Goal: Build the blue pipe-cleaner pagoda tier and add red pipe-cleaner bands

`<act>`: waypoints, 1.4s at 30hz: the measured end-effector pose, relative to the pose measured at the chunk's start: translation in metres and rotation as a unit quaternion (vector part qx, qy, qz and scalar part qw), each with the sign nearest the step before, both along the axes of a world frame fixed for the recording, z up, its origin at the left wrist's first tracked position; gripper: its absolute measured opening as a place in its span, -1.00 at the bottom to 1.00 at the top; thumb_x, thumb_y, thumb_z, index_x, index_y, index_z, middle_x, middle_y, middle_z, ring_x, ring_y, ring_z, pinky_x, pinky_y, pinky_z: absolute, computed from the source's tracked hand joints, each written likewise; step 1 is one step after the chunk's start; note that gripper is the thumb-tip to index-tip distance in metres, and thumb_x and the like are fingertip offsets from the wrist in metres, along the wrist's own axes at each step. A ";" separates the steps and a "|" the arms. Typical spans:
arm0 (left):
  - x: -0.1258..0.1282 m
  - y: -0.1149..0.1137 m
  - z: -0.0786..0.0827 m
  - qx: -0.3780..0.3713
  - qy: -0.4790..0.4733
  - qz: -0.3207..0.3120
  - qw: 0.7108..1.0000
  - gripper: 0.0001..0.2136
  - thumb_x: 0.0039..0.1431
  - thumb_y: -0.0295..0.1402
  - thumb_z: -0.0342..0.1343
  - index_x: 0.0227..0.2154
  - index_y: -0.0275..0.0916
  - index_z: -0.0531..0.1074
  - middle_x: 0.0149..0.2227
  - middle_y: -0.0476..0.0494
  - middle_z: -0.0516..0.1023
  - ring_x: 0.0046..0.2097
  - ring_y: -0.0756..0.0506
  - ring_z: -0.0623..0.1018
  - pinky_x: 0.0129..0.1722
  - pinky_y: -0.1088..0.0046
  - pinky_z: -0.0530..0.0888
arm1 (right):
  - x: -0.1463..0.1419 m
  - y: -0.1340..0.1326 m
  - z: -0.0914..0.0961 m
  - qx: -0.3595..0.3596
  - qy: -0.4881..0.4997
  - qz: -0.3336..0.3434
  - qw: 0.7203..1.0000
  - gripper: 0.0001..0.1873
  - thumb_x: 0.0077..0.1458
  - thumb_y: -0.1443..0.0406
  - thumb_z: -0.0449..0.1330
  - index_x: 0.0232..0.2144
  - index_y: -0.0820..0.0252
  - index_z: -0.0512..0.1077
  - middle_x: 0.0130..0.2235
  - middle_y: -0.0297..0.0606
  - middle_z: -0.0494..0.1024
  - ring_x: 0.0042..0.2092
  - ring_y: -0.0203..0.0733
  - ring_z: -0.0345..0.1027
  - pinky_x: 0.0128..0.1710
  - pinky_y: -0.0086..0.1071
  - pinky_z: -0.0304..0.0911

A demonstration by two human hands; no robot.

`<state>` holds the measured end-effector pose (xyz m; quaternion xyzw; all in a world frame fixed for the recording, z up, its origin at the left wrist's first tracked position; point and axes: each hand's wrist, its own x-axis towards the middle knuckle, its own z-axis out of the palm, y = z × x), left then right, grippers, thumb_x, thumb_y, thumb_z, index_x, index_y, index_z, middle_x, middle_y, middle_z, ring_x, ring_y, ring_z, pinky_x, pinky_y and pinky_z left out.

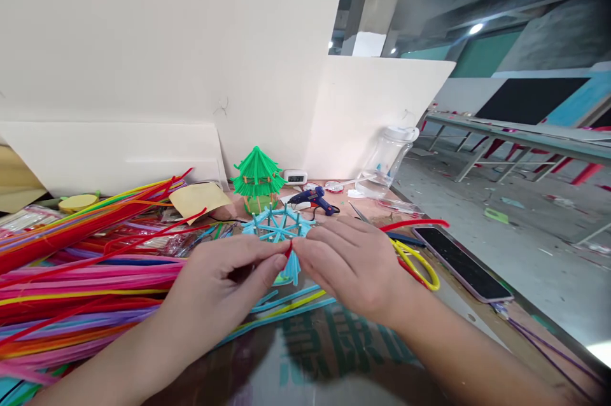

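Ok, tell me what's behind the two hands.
Beyond the left hand and right hand: a light blue frame, a green tiered model and a dark blue glue gun. The hands cover part of the frame, which cannot be seen there.

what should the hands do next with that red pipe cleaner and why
Perhaps bend the red pipe cleaner slightly with the right hand: the left hand pinches it between thumb and forefinger, giving an anchor, and the right fingertips meet it there.
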<state>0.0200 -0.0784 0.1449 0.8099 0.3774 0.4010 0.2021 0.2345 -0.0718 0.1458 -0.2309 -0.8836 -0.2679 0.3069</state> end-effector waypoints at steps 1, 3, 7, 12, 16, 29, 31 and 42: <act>-0.001 0.001 0.002 0.000 -0.013 0.009 1.000 -0.81 0.27 -0.31 0.14 -0.40 -0.11 0.63 -0.48 0.05 0.61 -0.46 0.01 0.54 -0.47 0.55 0.41 | -0.001 -0.002 0.000 0.006 0.006 0.006 1.000 -0.76 0.38 0.37 0.05 -0.34 0.16 0.44 -0.43 -0.29 0.56 -0.39 -0.22 0.33 -0.35 -0.29 0.17; -0.003 0.002 0.004 0.003 -0.027 0.017 0.999 -0.86 0.23 -0.32 0.18 -0.41 -0.09 0.62 -0.42 0.06 0.63 -0.39 0.00 0.57 -0.39 0.55 0.46 | -0.004 -0.004 0.000 0.006 0.023 0.019 1.000 -0.76 0.38 0.37 0.05 -0.34 0.17 0.45 -0.44 -0.31 0.56 -0.41 -0.24 0.31 -0.38 -0.29 0.16; -0.005 0.004 0.002 -0.011 -0.011 -0.009 1.000 -0.88 0.23 -0.30 0.18 -0.38 -0.09 0.59 -0.36 0.06 0.64 -0.32 -0.01 0.59 -0.33 0.53 0.48 | -0.006 -0.007 0.002 -0.032 0.038 0.032 0.998 -0.81 0.36 0.38 0.09 -0.32 0.22 0.46 -0.41 -0.29 0.58 -0.39 -0.24 0.33 -0.38 -0.30 0.15; -0.010 0.010 -0.008 -0.039 -0.031 0.018 0.999 -0.87 0.27 -0.25 0.12 -0.33 -0.13 0.52 -0.38 0.03 0.58 -0.35 -0.04 0.55 -0.36 0.46 0.46 | 0.001 -0.006 0.017 -0.098 0.073 0.018 0.992 -0.86 0.38 0.29 0.13 -0.20 0.22 0.45 -0.29 -0.22 0.63 -0.24 -0.20 0.48 -0.24 -0.31 0.28; -0.020 0.015 -0.004 -0.039 -0.122 0.066 0.990 -0.87 0.24 -0.21 0.18 -0.36 -0.11 0.46 -0.36 0.02 0.52 -0.35 -0.05 0.50 -0.35 0.44 0.44 | 0.027 0.004 0.039 -0.113 0.121 -0.062 0.984 -0.83 0.36 0.24 0.12 -0.11 0.19 0.44 -0.14 -0.14 0.62 -0.09 -0.09 0.50 -0.10 -0.26 0.34; -0.020 0.007 0.002 -0.042 -0.193 0.060 0.978 -0.88 0.22 -0.18 0.24 -0.33 -0.06 0.50 -0.36 0.02 0.54 -0.33 -0.05 0.53 -0.37 0.45 0.47 | 0.188 -0.008 -0.083 -0.423 -0.037 -0.430 0.797 -0.47 0.20 0.29 0.08 0.21 0.21 0.39 0.01 0.03 0.65 -0.05 0.13 0.60 -0.19 -0.20 0.46; -0.020 0.006 0.002 -0.039 -0.195 0.054 0.979 -0.88 0.23 -0.18 0.24 -0.33 -0.07 0.51 -0.37 0.03 0.54 -0.33 -0.04 0.53 -0.37 0.46 0.47 | 0.194 -0.006 -0.093 -0.415 -0.019 -0.424 0.804 -0.43 0.20 0.27 0.09 0.26 0.20 0.35 0.07 0.00 0.63 -0.01 0.10 0.59 -0.17 -0.22 0.48; -0.020 0.003 0.006 -0.034 -0.214 0.031 0.976 -0.94 0.25 -0.28 0.22 -0.33 -0.10 0.49 -0.36 0.03 0.55 -0.31 -0.02 0.52 -0.36 0.48 0.45 | 0.125 -0.010 -0.095 -0.355 -0.045 -0.228 0.906 -0.71 0.34 0.26 0.07 -0.03 0.06 0.56 -0.04 -0.08 0.56 -0.05 0.00 0.51 -0.01 -0.08 0.44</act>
